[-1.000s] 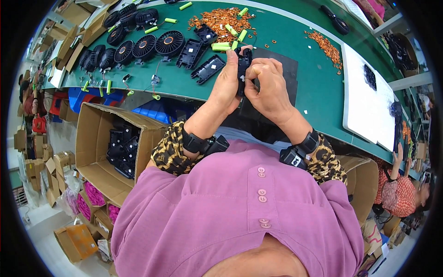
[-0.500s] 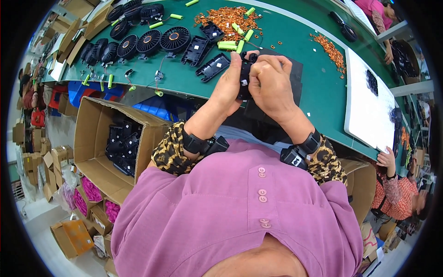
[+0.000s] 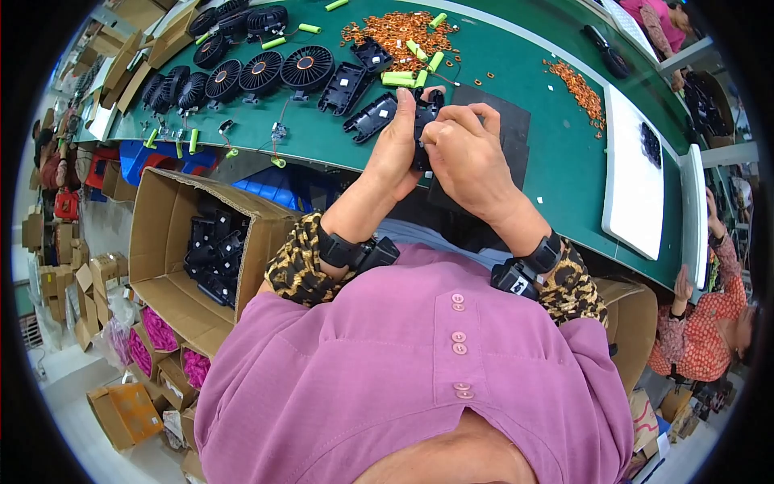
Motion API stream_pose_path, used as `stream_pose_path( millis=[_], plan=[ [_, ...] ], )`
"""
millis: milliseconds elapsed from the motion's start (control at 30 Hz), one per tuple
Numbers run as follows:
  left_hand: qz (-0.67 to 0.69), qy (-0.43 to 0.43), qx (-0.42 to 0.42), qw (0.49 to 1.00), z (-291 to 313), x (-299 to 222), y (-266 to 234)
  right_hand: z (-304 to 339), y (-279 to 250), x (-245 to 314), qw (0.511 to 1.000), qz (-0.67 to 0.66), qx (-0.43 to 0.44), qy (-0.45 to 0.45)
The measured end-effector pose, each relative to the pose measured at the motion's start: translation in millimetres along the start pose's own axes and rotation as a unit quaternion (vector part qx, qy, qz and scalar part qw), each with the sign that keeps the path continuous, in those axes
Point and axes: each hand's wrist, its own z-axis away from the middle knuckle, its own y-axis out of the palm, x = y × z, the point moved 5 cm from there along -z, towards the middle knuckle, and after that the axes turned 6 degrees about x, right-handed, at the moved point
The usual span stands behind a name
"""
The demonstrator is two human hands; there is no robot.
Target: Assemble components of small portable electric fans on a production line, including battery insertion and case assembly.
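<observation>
A small black plastic casing (image 3: 424, 118) is upright between my hands above the near edge of the green table. My left hand (image 3: 390, 157) wraps round its left side, thumb pointing up along it. My right hand (image 3: 474, 161) is closed with its fingertips pinched at the casing's right face; whatever small part they hold is hidden. Just left of my hands lie black casing halves (image 3: 371, 118), and beyond them are green cylindrical batteries (image 3: 398, 79). Under my right hand is a flat black mat (image 3: 513, 121).
Orange rings (image 3: 395, 32) form a pile at the back, with a smaller pile (image 3: 579, 89) to the right. Round black fans (image 3: 260, 73) line the left. A cardboard box (image 3: 173, 234) of black casings stands left of me. A co-worker (image 3: 705, 323) holds a white panel (image 3: 692, 218) beside a white board (image 3: 633, 177).
My right fingers have shifted slightly left and down on the casing, their grip changed. At the right, the co-worker has raised the white panel off the white board and moved it right.
</observation>
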Motion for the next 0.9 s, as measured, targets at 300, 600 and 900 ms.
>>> stream_pose_path(
  millis=[300,600,900],
  plan=[
    [-0.009,0.034,-0.020,0.999,3.8,-8.7,-21.1,3.8,-6.2,-21.4,0.988,-0.098,-0.049,0.109],
    [-0.426,0.281,-0.412,0.755,21.5,-132.4,-129.2,-68.3,42.6,-39.0,0.937,-0.222,0.233,0.134],
    [-0.635,0.106,-0.462,0.610,11.9,-124.5,-144.2,-158.9,181.2,-88.8,0.931,0.047,0.296,0.209]
  ],
)
